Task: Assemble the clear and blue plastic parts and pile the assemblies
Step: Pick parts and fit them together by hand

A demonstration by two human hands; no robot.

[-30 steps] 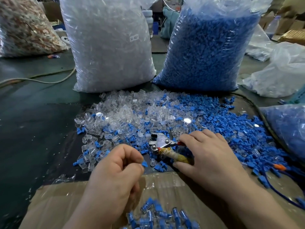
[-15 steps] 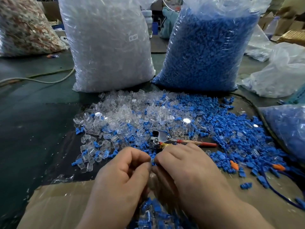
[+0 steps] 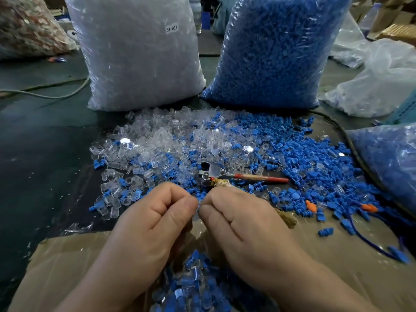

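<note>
My left hand [image 3: 155,221] and my right hand [image 3: 238,224] meet knuckle to knuckle over the cardboard sheet [image 3: 67,266]. Their curled fingers pinch a small clear part [image 3: 198,207] between them; most of it is hidden by the fingers. Loose clear parts [image 3: 157,140] and loose blue parts [image 3: 304,158] lie mixed in a heap on the dark table just beyond. The pile of assemblies [image 3: 193,287], clear with blue inside, lies under my wrists at the bottom edge.
Pliers with red handles [image 3: 225,174] lie in the heap behind my hands. A big bag of clear parts [image 3: 139,52] and a big bag of blue parts [image 3: 276,52] stand at the back. A third blue-filled bag [image 3: 391,163] sits right; cables run past both sides.
My right hand left the pliers and came back to meet my left hand. Both hands now press together over the pile of assemblies.
</note>
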